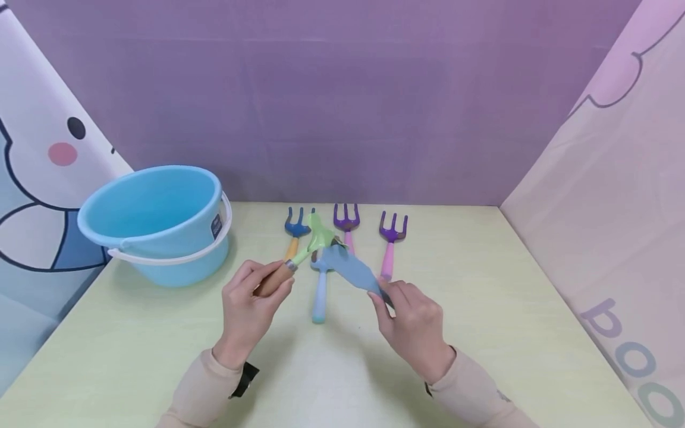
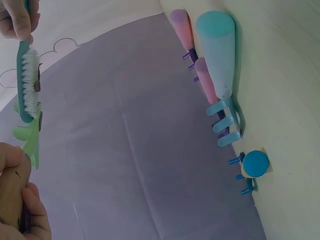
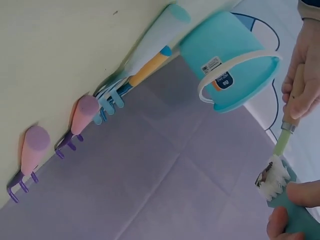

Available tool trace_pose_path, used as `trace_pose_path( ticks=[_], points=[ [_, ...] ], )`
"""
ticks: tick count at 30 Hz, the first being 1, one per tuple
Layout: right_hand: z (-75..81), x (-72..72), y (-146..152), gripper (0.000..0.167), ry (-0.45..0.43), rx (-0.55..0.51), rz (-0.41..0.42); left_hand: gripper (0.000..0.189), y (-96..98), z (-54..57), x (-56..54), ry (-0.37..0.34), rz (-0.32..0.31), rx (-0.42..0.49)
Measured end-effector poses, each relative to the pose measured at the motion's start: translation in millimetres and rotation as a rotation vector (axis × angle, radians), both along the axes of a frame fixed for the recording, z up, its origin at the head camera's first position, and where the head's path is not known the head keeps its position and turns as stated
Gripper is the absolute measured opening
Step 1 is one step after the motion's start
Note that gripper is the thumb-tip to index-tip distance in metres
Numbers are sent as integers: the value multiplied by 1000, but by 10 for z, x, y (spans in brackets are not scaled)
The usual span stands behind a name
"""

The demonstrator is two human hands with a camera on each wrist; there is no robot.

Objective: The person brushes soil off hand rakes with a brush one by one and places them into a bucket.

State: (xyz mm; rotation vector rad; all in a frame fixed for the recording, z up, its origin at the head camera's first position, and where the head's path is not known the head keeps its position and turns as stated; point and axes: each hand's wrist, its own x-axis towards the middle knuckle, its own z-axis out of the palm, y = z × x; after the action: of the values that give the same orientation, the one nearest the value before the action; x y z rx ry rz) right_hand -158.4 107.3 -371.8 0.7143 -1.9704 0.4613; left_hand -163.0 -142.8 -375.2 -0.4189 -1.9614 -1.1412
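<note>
My left hand [image 1: 248, 309] grips the wooden handle of a small garden hand tool [image 1: 275, 280] with a light green, pronged head. In my right hand [image 1: 414, 321] is a blue-green scrubbing brush [image 1: 353, 267], pinched at one end between thumb and fingers. Its white bristles [image 2: 31, 82] lie against the green head, above the table. Dark brown bits [image 2: 37, 86] show at the bristles and on the head. Below the tools a light blue hand fork [image 1: 319, 297] lies on the table, partly covered by the brush in the head view.
Farther back lie a blue fork [image 1: 297, 229] with a yellow handle and two purple forks, one in the middle [image 1: 346, 223] and one to the right [image 1: 392, 235], both with pink handles. A light blue bucket [image 1: 182, 270] with a white handle stands at the left. Fabric walls [image 1: 374, 119] border the table.
</note>
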Motion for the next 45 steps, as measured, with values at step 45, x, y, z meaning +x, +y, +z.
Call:
trace_pose_path(
  ticks=[45],
  points=[
    [-25, 74, -35, 39, 40, 67, -27, 28, -13, -67, 55, -15, 35, -20]
  ],
)
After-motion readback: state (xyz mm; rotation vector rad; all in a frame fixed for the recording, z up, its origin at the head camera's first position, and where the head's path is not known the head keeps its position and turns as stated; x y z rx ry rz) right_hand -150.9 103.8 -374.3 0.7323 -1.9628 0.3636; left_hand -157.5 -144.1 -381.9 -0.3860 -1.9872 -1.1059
